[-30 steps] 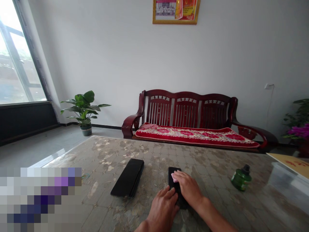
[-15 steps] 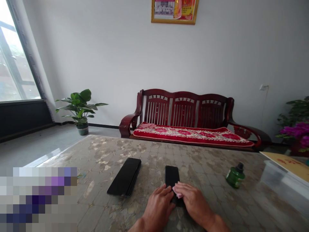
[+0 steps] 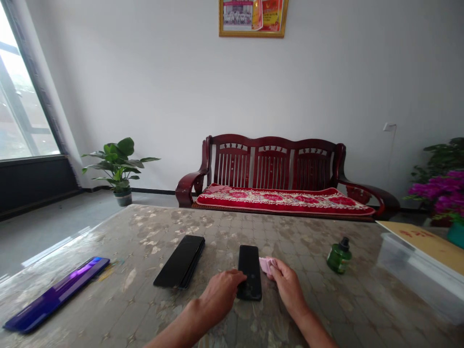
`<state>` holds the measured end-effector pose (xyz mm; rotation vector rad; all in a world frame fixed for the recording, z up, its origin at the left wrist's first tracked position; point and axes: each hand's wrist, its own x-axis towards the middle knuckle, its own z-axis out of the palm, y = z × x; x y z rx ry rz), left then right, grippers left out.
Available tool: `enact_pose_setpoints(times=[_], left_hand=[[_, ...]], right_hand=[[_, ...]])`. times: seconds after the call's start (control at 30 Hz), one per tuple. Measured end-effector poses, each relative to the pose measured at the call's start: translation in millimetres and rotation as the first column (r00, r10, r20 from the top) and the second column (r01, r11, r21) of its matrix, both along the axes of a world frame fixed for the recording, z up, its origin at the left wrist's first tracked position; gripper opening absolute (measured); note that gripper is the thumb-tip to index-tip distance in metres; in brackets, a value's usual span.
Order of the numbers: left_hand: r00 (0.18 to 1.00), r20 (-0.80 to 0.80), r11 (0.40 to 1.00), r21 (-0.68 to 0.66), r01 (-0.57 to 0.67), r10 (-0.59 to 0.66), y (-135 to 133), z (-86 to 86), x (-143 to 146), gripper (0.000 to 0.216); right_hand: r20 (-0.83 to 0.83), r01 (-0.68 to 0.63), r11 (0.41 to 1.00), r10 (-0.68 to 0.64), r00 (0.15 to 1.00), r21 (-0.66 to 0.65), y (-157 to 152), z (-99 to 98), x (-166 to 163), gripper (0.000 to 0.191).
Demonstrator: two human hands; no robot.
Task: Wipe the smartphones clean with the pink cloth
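Observation:
A black smartphone (image 3: 250,261) lies flat on the table, screen up, with faint marks on its dark glass. My left hand (image 3: 222,292) is closed at the phone's left edge, fingertips over the side of the screen. Just right of the phone, my right hand (image 3: 288,285) pinches a small folded pink cloth (image 3: 267,266) between thumb and fingers. To the left is a stack of dark, phone-like slabs (image 3: 181,261). A green bottle (image 3: 340,256) with a black top stands beyond my right hand.
A glossy blue-purple phone-like slab (image 3: 58,295) lies at the table's left. A clear plastic box (image 3: 409,270) with a tan card (image 3: 424,241) on top sits at the right. Behind the patterned table (image 3: 145,232) stands a wooden bench (image 3: 273,164).
My right hand has lifted the pink cloth off the phone and moved to its right. My left hand has drawn back to the phone's left edge, uncovering more screen. The view has shifted slightly.

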<state>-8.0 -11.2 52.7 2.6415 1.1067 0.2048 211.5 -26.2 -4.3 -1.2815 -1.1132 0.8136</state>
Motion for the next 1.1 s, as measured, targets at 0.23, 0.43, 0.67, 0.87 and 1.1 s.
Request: enact_pose_setpoints(times=[0.23,0.43,0.67,0.87,1.1], left_hand=[[0.963,-0.268,0.991,0.123,0.049,-0.015,19,4.8,24,0.071],[0.902,-0.355,0.934,0.163,0.319,-0.246,50,14.2,47,0.073],[0.899,-0.385,0.959,0.099,0.265,-0.209,82,21.7,49,0.090],[0.946,-0.316,0.994,0.096,-0.046,0.074,78,19.3,31,0.062],[0.901,-0.209,0.922,0.162,-0.351,0.380,24,1.9,38,0.053]], right_hand=[[-0.104,0.010,1.000,-0.012,0.994,-0.019,1,0.8,1,0.061],[-0.147,0.009,1.000,-0.012,0.989,-0.020,2,3.7,0,0.058],[-0.192,0.056,0.998,-0.059,0.980,-0.022,1,3.7,4,0.060],[-0.185,0.129,0.992,-0.127,0.974,-0.003,4,3.2,11,0.058],[-0.095,0.229,0.973,-0.224,0.970,0.044,15,-5.0,21,0.065]])
